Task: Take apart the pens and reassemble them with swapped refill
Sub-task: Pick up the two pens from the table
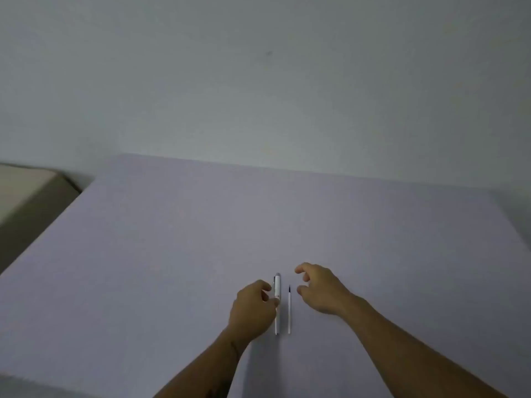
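Observation:
A white pen (277, 291) with a metal clip lies on the table (172, 254), pointing away from me. Just to its right, and parallel to it, lies a thin white refill (289, 314) with its dark tip at the far end. My left hand (253, 307) is on the pen's left side, fingers curled, with the fingertips closed on the barrel near its middle. To the right of the refill my right hand (319, 288) hovers with fingers apart, holding nothing and not touching the refill. I see no second pen body.
The table is pale lavender and reaches a plain white wall (258, 81) at the back. Its left edge runs diagonally, and beyond it sits a beige and brown surface (26, 196) lower down. Both forearms come in from the bottom edge.

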Available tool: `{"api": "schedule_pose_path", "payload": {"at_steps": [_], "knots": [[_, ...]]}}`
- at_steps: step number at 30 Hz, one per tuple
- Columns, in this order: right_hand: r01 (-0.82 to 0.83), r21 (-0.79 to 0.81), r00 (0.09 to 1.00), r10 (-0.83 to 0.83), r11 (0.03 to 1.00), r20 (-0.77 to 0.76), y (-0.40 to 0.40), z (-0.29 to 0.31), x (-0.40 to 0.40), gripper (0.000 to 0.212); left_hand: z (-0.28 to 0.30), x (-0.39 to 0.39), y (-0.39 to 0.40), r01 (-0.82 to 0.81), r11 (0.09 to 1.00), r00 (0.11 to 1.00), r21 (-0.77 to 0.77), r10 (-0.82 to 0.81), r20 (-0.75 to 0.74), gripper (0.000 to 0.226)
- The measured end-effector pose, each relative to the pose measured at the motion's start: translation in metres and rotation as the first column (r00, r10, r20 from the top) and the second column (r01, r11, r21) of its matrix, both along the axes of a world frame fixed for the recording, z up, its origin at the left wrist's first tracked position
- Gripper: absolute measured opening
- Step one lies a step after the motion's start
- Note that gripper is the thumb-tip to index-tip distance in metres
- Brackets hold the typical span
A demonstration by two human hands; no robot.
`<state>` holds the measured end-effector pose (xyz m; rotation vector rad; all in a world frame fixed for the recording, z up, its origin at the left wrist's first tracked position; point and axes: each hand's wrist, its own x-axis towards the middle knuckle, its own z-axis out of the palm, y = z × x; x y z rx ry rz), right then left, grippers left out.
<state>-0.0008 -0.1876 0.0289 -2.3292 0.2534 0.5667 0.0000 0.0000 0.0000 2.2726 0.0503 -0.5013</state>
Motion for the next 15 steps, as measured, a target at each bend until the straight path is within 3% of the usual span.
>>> {"api": "schedule_pose_path", "payload": {"at_steps": [5,15], "knots": [[0.005,-0.014,0.997,-0.006,1.0,-0.073,-0.003,-0.011,0.0,0.05,-0.012,0.005,-0.015,0.024,0.989,0.999,0.143,-0.018,-0.043,0.04],[0.047,0.042,0.991,-0.041,0.998,-0.13,-0.013,-0.024,0.004,0.048,-0.023,0.01,-0.018,0.077,0.946,0.995,0.316,-0.095,0.043,0.027]]}}
